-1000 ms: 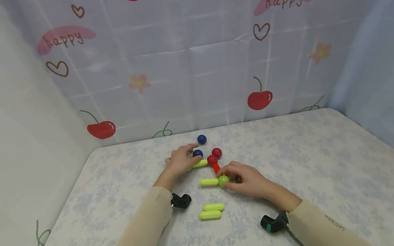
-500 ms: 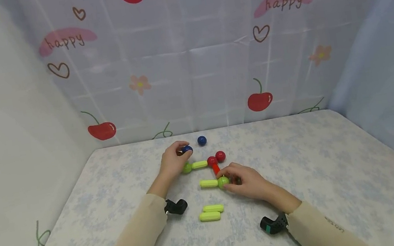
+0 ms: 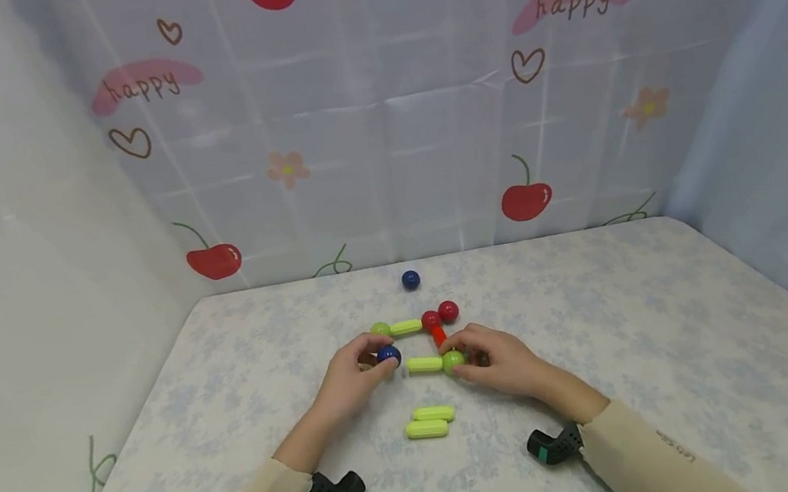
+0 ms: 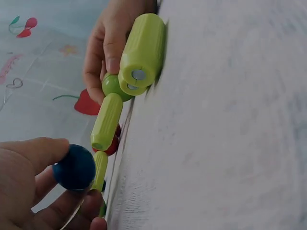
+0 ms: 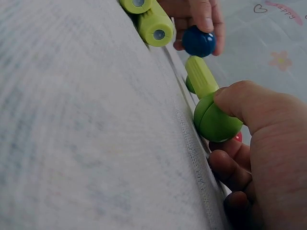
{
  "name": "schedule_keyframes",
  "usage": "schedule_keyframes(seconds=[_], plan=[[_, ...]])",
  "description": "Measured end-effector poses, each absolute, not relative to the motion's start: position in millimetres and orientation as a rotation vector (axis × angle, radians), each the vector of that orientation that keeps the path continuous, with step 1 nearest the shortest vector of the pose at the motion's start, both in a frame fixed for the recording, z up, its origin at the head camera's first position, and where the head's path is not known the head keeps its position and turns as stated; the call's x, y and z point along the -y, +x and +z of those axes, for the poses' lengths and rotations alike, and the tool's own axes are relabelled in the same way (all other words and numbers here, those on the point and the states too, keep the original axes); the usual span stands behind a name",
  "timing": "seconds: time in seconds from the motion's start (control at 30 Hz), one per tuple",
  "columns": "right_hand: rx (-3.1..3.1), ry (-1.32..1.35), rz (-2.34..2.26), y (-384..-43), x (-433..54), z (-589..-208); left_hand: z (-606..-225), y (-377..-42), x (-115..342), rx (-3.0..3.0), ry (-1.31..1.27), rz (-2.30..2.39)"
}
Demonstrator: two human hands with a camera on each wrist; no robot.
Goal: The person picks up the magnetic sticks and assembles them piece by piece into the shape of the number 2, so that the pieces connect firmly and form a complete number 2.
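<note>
My left hand [image 3: 344,383] holds a blue ball [image 4: 74,167] between thumb and fingers, just left of a yellow-green rod's free end. That rod [image 3: 424,365] joins a green ball [image 5: 216,120], which my right hand [image 3: 504,361] pinches between thumb and fingers. A red rod [image 3: 439,335] runs from near these fingertips back to a red ball [image 3: 430,320]; its near end is partly hidden. From the red ball, another yellow-green rod [image 3: 406,327] reaches left to a second green ball [image 3: 380,329]. In the left wrist view, the near rod's end faces the blue ball, with a gap between them.
Two loose yellow-green rods [image 3: 427,429] lie side by side nearer the front, with metal-coloured discs at their ends. A second red ball [image 3: 448,310] sits beside the first. Another blue ball [image 3: 410,280] lies near the table's back edge, before a printed curtain [image 3: 444,172].
My left hand has taken hold of the blue ball behind the far rod, lifted it left, and brought it nearer the front. The right hand has stayed on the green ball.
</note>
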State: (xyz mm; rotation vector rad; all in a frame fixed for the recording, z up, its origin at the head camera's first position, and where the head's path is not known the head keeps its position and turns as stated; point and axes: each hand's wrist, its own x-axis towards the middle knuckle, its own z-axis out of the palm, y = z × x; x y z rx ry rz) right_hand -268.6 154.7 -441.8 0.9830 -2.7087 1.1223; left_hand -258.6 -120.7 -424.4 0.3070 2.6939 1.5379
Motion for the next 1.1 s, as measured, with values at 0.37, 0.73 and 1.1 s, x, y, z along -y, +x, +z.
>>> schedule_keyframes(seconds=[0.37, 0.73, 1.1], plan=[[2.696, 1.013, 1.107, -275.4, -157.2, -434.9, -439.5, -256.2, 121.3, -2.818, 0.526, 1.407], [2.726, 0.968, 1.091, -270.7, -156.1, -438.2, -442.1, -255.5, 121.3, -2.843, 0.566, 1.358], [2.727, 0.966, 1.095, -269.6, -154.7, -440.5, -447.6, -254.8, 123.5, -2.975, 0.620, 1.188]])
